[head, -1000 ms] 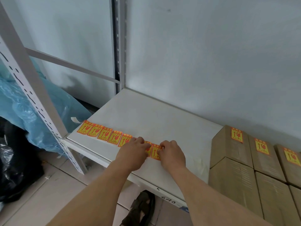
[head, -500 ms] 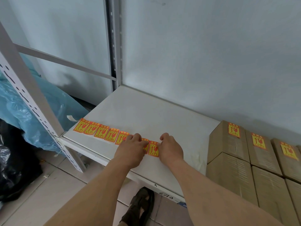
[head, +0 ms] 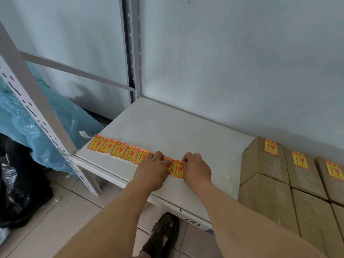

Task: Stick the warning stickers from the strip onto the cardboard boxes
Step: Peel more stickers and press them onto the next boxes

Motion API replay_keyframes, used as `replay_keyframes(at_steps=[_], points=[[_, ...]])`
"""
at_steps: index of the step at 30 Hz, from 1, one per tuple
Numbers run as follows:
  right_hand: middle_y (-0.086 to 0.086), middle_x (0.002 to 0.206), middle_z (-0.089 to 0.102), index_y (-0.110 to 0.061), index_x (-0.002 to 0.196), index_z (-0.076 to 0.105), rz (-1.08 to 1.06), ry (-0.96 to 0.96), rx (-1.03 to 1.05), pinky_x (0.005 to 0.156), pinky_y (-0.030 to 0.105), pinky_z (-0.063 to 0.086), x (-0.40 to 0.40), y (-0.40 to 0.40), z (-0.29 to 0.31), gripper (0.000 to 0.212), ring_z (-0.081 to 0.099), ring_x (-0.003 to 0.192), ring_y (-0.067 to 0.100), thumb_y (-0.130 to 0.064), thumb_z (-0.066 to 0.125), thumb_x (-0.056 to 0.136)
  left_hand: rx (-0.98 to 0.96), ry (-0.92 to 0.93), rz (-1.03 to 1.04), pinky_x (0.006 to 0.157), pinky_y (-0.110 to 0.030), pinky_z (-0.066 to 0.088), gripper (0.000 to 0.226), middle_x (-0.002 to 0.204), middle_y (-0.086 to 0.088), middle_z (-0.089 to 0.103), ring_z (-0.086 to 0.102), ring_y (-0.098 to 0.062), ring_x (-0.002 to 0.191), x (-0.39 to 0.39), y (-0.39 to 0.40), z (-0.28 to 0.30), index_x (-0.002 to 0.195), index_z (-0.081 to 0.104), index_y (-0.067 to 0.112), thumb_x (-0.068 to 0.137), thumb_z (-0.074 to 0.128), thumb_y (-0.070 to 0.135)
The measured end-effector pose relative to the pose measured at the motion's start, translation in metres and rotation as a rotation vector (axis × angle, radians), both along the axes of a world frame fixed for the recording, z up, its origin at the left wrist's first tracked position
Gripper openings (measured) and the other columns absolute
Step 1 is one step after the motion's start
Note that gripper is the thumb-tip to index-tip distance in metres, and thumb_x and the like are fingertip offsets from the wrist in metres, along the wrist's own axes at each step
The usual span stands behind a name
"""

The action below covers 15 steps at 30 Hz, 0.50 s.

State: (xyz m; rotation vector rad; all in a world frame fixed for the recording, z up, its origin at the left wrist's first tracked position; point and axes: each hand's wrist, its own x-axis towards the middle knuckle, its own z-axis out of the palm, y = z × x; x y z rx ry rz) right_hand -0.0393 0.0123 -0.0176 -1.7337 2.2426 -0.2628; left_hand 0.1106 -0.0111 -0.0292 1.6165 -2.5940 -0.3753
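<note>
Head camera view, looking down at a white shelf (head: 167, 127) where a strip of orange-and-yellow warning stickers (head: 119, 148) lies along the front edge. Left hand (head: 151, 171) rests over the strip, fingers bent, pinning it. Right hand (head: 196, 169) pinches the corner of the end sticker (head: 177, 169). Cardboard boxes (head: 264, 175), three showing stickers on top, are stacked to the right. Peeling looks underway; next likely calls for lifting the sticker clean and carrying it to an unlabelled box
</note>
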Motion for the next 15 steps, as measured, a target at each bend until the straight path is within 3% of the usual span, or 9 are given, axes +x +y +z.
replay_keyframes(at_steps=[6,15], points=[[0.007,0.109,0.051,-0.016,0.11,0.051,0.035,-0.011,-0.033,0.068,0.031,0.037,0.0001,0.0059,0.0011,0.016,0.047,0.083,0.022,-0.021,0.049,0.095,0.028,0.012,0.009,0.102,-0.037,0.036,0.046,0.135,0.001,0.043,0.038,-0.021,0.123,-0.0008,-0.0005,0.0037,0.141,0.042,0.033,0.096,0.051,0.039],[0.005,0.11,0.055,-0.02,0.115,0.053,0.084,0.014,-0.089,0.069,0.032,0.043,-0.0049,0.0065,-0.0029,0.019,0.057,0.09,0.025,-0.022,0.045,0.098,0.043,0.028,0.026,0.103,-0.038,0.035,0.047,0.135,0.0,0.042,0.037,-0.022,0.123,-0.0023,0.0006,0.0029,0.143,0.037,0.035,0.097,0.049,0.039]])
